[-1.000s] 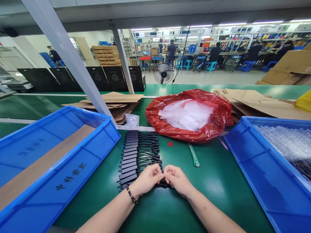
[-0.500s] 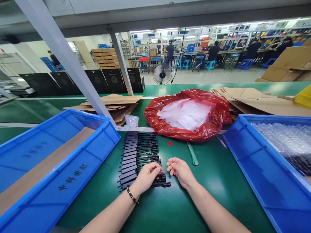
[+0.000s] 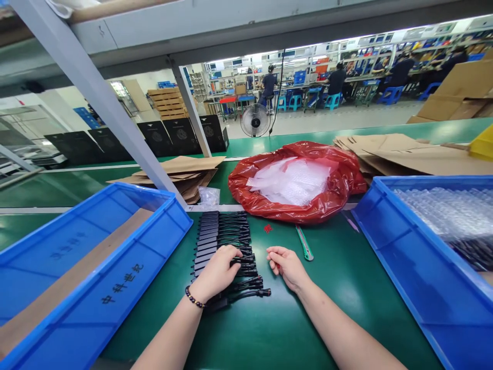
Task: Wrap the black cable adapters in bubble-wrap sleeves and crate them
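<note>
A row of black adapters with short cables (image 3: 221, 239) lies on the green table in front of me. My left hand (image 3: 216, 271) rests on the near end of that row, fingers curled over the cables and pressing on them. My right hand (image 3: 285, 264) lies just to the right of the row, fingers curled in a loose pinch around a small red piece. The cable ends (image 3: 259, 293) nearest me poke out from under my left hand.
A blue bin (image 3: 115, 267) with cardboard inside stands at left, another blue bin (image 3: 404, 257) with bubble wrap at right. A red bag (image 3: 339, 190) of clear pouches sits behind the row. A green knife (image 3: 304, 242) and small red bits (image 3: 268, 227) lie nearby. People work at far benches.
My hands have parted from the near cable. The left hand slid up onto the row of adapters, and the right hand drew back to the right with a red piece.
</note>
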`<state>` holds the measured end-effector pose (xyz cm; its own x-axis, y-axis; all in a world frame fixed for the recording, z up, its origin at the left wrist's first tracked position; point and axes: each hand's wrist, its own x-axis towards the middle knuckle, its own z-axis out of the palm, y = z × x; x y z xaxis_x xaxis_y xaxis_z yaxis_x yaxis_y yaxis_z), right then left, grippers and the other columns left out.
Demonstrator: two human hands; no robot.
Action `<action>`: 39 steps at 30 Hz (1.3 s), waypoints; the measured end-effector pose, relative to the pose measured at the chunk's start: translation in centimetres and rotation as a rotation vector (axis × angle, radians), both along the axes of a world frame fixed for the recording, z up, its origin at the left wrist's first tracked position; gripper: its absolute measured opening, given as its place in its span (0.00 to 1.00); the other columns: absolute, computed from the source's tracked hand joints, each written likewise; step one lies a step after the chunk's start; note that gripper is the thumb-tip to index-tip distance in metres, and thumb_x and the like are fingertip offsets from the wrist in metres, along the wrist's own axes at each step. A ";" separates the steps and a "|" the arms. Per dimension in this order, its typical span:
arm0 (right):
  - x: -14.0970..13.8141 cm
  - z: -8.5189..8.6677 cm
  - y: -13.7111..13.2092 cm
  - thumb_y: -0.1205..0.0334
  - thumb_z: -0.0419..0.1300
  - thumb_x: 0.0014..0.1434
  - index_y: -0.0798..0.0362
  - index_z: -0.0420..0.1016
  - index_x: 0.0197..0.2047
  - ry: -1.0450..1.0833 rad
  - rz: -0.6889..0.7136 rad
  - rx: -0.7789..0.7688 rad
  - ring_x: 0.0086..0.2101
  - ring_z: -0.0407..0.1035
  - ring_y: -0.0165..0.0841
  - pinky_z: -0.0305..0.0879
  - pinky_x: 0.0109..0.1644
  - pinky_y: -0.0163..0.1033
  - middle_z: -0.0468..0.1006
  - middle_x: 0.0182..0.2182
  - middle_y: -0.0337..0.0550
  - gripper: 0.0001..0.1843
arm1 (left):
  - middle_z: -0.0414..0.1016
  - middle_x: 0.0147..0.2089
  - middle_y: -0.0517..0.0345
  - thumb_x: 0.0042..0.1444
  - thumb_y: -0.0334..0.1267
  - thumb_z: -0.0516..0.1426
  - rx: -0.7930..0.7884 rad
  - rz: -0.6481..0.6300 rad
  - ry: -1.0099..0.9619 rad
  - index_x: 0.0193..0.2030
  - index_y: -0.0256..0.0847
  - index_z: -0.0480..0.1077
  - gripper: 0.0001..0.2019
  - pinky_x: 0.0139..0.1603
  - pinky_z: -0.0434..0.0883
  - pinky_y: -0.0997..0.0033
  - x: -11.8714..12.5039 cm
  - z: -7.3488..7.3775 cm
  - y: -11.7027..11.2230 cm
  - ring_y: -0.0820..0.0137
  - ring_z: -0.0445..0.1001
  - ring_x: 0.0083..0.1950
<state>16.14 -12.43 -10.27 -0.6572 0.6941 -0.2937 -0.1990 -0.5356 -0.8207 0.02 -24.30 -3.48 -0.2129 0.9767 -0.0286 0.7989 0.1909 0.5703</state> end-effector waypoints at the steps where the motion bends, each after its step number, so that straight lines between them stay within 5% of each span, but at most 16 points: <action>1: 0.0 0.0 0.0 0.59 0.68 0.36 0.59 0.72 0.31 0.007 0.001 -0.006 0.15 0.60 0.20 0.52 0.14 0.26 0.72 0.20 0.36 0.18 | 0.70 0.42 0.54 0.48 0.29 0.52 -0.037 -0.032 0.051 0.40 0.41 0.68 0.11 0.50 0.62 0.62 0.1 -0.2 -0.1 0.63 0.65 0.47; 7: 0.0 0.1 0.2 0.61 0.66 0.37 0.56 0.68 0.26 0.033 0.008 -0.018 0.14 0.57 0.20 0.50 0.14 0.26 0.72 0.18 0.36 0.14 | 0.69 0.47 0.52 0.43 0.24 0.51 -0.134 -0.081 0.228 0.47 0.41 0.65 0.22 0.52 0.59 0.60 0.6 -1.1 0.3 0.60 0.61 0.51; 15: -0.2 0.0 0.1 0.60 0.66 0.38 0.56 0.66 0.25 0.036 0.029 0.013 0.13 0.57 0.20 0.51 0.14 0.26 0.72 0.18 0.35 0.14 | 0.70 0.43 0.53 0.41 0.23 0.50 -0.100 -0.136 0.135 0.49 0.41 0.64 0.25 0.50 0.62 0.64 -0.2 -1.8 1.1 0.64 0.65 0.46; 21: -0.3 -0.1 0.1 0.60 0.66 0.39 0.56 0.66 0.25 0.041 0.031 0.022 0.13 0.57 0.20 0.51 0.14 0.26 0.72 0.18 0.35 0.14 | 0.71 0.37 0.54 0.40 0.21 0.48 -0.044 -0.210 0.115 0.41 0.39 0.68 0.21 0.44 0.64 0.68 0.0 -2.1 1.0 0.67 0.67 0.40; 26: -0.2 -0.1 0.2 0.60 0.65 0.39 0.57 0.69 0.29 0.058 0.034 0.014 0.13 0.57 0.20 0.51 0.14 0.26 0.72 0.18 0.34 0.14 | 0.68 0.33 0.58 0.39 0.23 0.48 -0.059 -0.148 -0.036 0.42 0.40 0.67 0.22 0.37 0.64 0.72 -0.1 -2.4 1.1 0.70 0.66 0.34; 32: -0.2 -0.3 0.1 0.60 0.66 0.39 0.56 0.67 0.27 0.058 0.006 0.009 0.15 0.60 0.21 0.53 0.15 0.27 0.76 0.22 0.39 0.14 | 0.64 0.29 0.60 0.38 0.24 0.47 -0.011 -0.177 -0.132 0.25 0.39 0.64 0.09 0.36 0.62 0.73 -0.4 -2.2 1.5 0.71 0.63 0.34; 39: -2.1 0.5 0.6 0.60 0.68 0.34 0.57 0.70 0.26 0.045 -0.051 -0.036 0.15 0.60 0.20 0.52 0.15 0.26 0.72 0.18 0.35 0.15 | 0.71 0.34 0.61 0.47 0.37 0.54 -0.051 -0.076 -0.243 0.46 0.42 0.64 0.17 0.38 0.63 0.73 0.6 -1.4 2.0 0.70 0.67 0.35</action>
<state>14.00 -11.80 -9.80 -0.6342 0.7167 -0.2900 -0.2636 -0.5530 -0.7904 0.66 -22.30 -4.85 -0.1202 0.9855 -0.1195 0.6527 0.1691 0.7385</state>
